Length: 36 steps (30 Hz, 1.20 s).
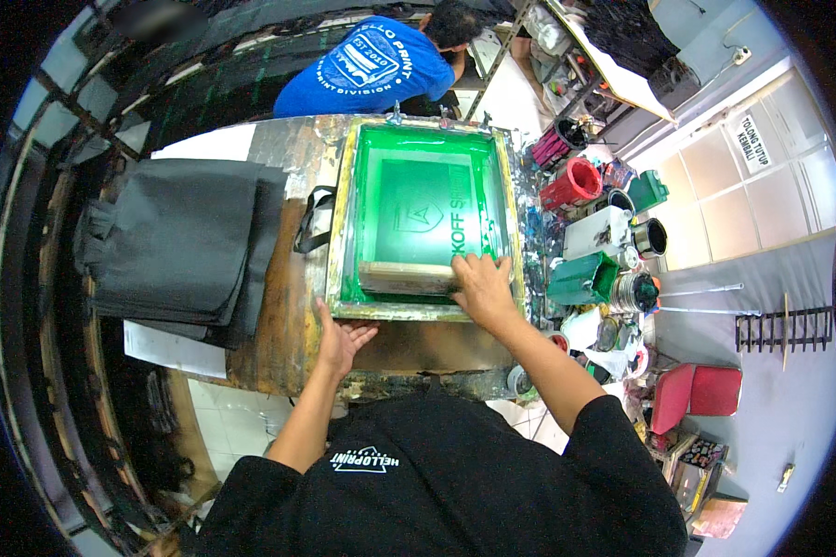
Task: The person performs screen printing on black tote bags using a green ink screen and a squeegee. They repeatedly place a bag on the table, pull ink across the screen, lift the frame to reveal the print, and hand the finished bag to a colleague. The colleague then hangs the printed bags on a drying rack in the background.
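A screen printing frame [338, 262] lies flat on the worktable, its mesh [409, 167] smeared with green ink around a logo stencil. My right hand [481, 286] grips the right end of a wooden-handled squeegee [404, 272], which lies across the near end of the mesh. At the frame's near left corner is my left hand [341, 342], palm up with fingers apart and the thumb against the edge. Whether its fingertips reach under the frame I cannot tell. A black strap [316, 221] sticks out from beneath the frame's left side.
A pile of black fabric pieces [176, 241] covers the table's left. Ink pots, including a red tub [581, 179] and a green container [585, 278], crowd the right. Clamps [443, 118] line the frame's far edge. Beyond the table a person in a blue shirt [367, 65] bends over.
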Tool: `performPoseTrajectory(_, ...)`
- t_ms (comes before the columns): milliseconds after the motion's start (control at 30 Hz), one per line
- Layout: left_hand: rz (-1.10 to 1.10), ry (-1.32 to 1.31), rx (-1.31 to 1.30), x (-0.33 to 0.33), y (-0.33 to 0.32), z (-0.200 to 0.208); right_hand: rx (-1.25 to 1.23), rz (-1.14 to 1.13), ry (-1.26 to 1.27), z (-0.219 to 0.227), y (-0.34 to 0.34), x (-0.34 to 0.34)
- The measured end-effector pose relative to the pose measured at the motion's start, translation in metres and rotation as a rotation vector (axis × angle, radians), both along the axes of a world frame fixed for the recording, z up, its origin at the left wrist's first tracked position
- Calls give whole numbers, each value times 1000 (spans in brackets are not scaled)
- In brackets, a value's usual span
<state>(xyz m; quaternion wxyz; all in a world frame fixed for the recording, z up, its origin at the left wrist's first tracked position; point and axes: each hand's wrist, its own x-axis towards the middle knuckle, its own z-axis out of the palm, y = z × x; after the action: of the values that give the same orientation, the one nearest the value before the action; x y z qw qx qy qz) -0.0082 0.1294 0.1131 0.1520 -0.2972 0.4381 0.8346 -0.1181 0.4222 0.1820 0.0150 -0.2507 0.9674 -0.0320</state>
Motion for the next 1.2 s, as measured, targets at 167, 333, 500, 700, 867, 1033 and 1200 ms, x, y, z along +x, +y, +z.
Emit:
performPoseTrajectory(167, 47, -99, 24, 1, -4, -13, -21, -24, 82, -21, -14, -54)
performPoseTrajectory(333, 61, -159, 4, 4, -4, -12, -3, -35, 114, -44, -18, -163)
performPoseTrajectory(500, 76, -162, 74, 0, -2, -5, 19, -22, 80, -56, -22, -280)
performPoseTrajectory(700, 95, -295, 43, -2, -8, -30, 41, 13, 67, -57, -29, -356)
performPoseTrajectory(867, -369, -490, -139, -12, -47, -25, -2, 30, 17, -38, -23, -356)
performPoseTrajectory(1033, -329, 50, -863, -92, -42, 29, -58, 14, 264, -47, -27, -333)
performPoseTrajectory(1200, -268, 880, -1663, -271, -3, 51, 21, -29, 297, -90, -36, -317)
